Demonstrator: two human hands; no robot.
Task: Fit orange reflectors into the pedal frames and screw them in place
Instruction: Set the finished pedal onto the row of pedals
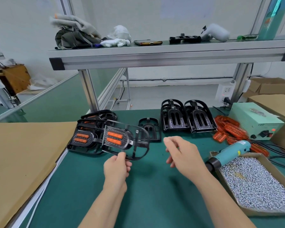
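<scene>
A: The left hand (117,167), what has it got?
B: It pinches the near rim of a pedal frame (122,140), thumb and fingers curled on a thin black bar. The frame is lifted off the green mat (146,195) and tilted, with 2 orange reflectors (114,134) showing in its plate.
A: And left of that?
B: The finished pile (87,137), frames with orange in them, just beside a cardboard sheet (23,153). The held frame overlaps the pile in view; I cannot tell whether they touch.
A: Moving right?
B: 1 empty frame (149,129) flat on the mat, then the right hand (181,152), hovering with fingers loosely bent, grasping nothing. Beyond it stand 2 stacks of empty frames (173,117), then loose reflectors (229,130), the teal screwdriver (232,152) and a box of screws (257,180).
A: What does the next move turn on?
B: My reading is that the held frame looks done. The pile lies up and to the left of the left hand, on that hand's own side. The frame's long axis runs roughly left to right, plate end toward the pile, so a short carry leftward should land it. The lone empty frame lies ahead of the right hand, long axis pointing away from the person, nearer that hand than the left.
</scene>
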